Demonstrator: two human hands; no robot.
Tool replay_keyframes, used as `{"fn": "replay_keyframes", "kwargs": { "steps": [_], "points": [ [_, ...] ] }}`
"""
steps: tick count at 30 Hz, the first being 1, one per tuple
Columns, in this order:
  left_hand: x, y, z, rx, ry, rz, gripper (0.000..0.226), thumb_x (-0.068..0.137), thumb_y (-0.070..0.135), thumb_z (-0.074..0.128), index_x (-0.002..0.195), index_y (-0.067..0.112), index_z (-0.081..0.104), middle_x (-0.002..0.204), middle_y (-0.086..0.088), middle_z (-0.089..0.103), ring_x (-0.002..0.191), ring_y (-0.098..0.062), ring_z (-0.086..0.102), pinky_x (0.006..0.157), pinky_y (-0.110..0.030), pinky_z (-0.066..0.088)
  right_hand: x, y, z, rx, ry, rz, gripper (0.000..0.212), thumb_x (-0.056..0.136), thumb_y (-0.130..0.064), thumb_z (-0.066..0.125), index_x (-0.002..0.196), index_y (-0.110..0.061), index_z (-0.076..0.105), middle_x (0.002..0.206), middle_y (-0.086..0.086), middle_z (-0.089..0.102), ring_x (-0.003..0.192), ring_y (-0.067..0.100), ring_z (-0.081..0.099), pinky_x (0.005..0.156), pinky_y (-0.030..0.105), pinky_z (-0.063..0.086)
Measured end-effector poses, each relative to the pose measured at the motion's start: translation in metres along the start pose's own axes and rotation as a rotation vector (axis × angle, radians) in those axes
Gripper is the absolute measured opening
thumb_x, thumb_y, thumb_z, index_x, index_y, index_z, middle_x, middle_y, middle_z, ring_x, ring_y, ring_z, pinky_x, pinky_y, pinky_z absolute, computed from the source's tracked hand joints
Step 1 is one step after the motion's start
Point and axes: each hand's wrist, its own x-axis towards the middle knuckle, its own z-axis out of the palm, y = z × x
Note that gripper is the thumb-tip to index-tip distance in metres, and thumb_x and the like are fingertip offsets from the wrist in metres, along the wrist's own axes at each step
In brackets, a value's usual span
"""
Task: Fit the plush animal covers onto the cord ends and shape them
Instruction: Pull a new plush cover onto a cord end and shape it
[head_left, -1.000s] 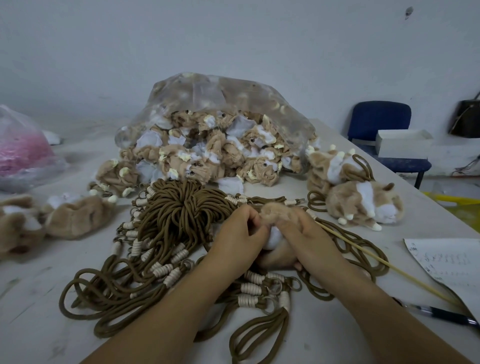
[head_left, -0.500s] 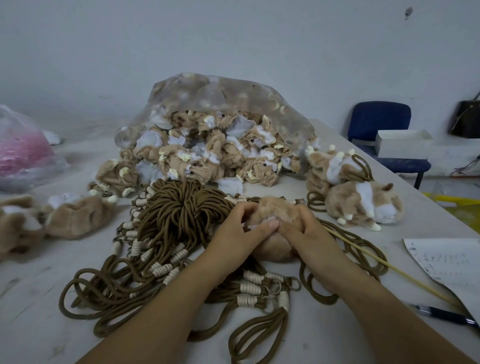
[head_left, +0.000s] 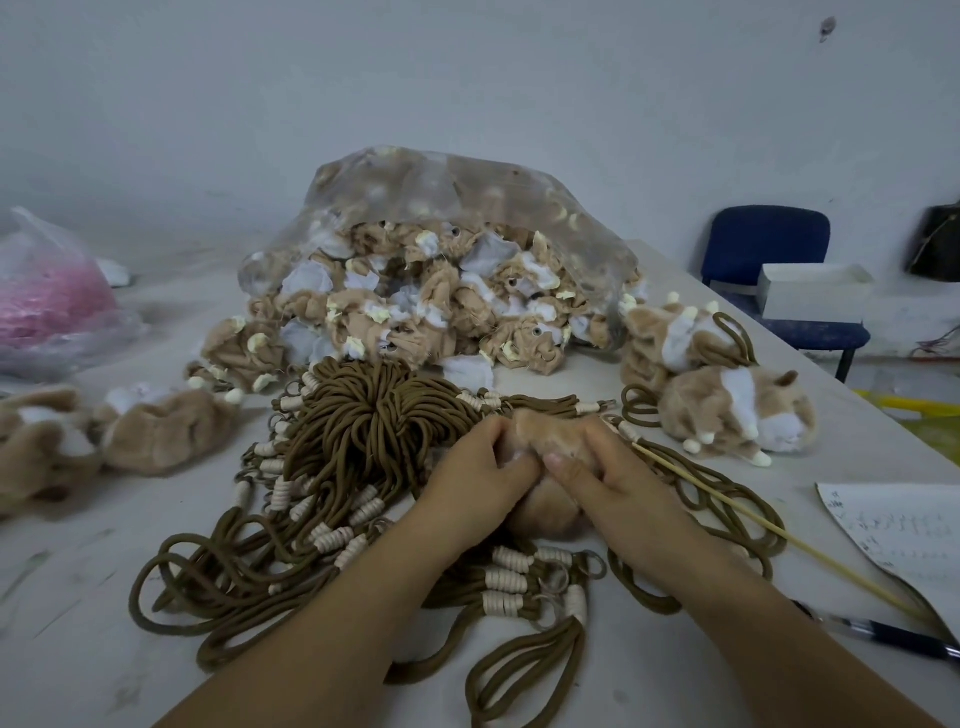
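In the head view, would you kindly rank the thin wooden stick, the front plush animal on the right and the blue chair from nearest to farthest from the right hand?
1. The wooden stick: just beside the right hand, on its right.
2. The front plush animal: farther right and back.
3. The blue chair: far back on the right.
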Motion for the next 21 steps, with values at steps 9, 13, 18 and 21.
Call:
{"fn": "replay_keyframes", "kwargs": {
  "steps": [9, 13, 18, 21],
  "points": [
    [-0.004, 0.001, 0.007, 0.135, 0.229, 0.117, 0.018, 0.085, 0.025, 0.059, 0.088, 0.025, 0.041, 0.095, 0.005, 0.048, 0.092, -0.019, 0.049, 0.08, -0.041, 0.047, 0.003, 0.005, 0.008, -0.132, 0.06, -0.103, 0.017, 0.097, -0.026, 0.05, 0.085, -0.015, 0.049, 0.076, 0.005, 0.049, 0.066, 0.011, 0.044, 0.058, 0.02, 0.036],
    [-0.004, 0.001, 0.009, 0.104, 0.227, 0.166, 0.013, 0.09, 0.019, 0.055, 0.101, 0.019, 0.049, 0.106, 0.008, 0.046, 0.1, -0.012, 0.05, 0.081, -0.03, 0.046, 0.002, 0.002, 0.011, -0.123, 0.088, -0.153, 0.018, 0.098, -0.024, 0.05, 0.081, -0.03, 0.047, 0.077, -0.016, 0.05, 0.069, -0.002, 0.045, 0.061, 0.01, 0.036],
    [-0.007, 0.0, 0.007, 0.022, 0.192, 0.215, 0.01, 0.096, 0.017, 0.049, 0.098, 0.022, 0.057, 0.091, 0.01, 0.062, 0.083, 0.0, 0.057, 0.068, -0.017, 0.044, 0.001, 0.002, 0.013, -0.145, 0.07, -0.168, 0.019, 0.098, -0.036, 0.047, 0.082, -0.027, 0.047, 0.077, -0.013, 0.047, 0.067, 0.004, 0.045, 0.059, 0.014, 0.038],
    [-0.003, 0.0, 0.006, 0.084, 0.227, 0.19, 0.012, 0.095, 0.02, 0.052, 0.084, 0.023, 0.049, 0.079, 0.006, 0.055, 0.069, -0.001, 0.05, 0.058, -0.016, 0.038, 0.004, 0.005, 0.009, -0.096, 0.157, -0.054, 0.024, 0.091, -0.048, 0.052, 0.084, -0.025, 0.05, 0.077, -0.003, 0.053, 0.066, 0.008, 0.049, 0.056, 0.015, 0.04]
  ]
}}
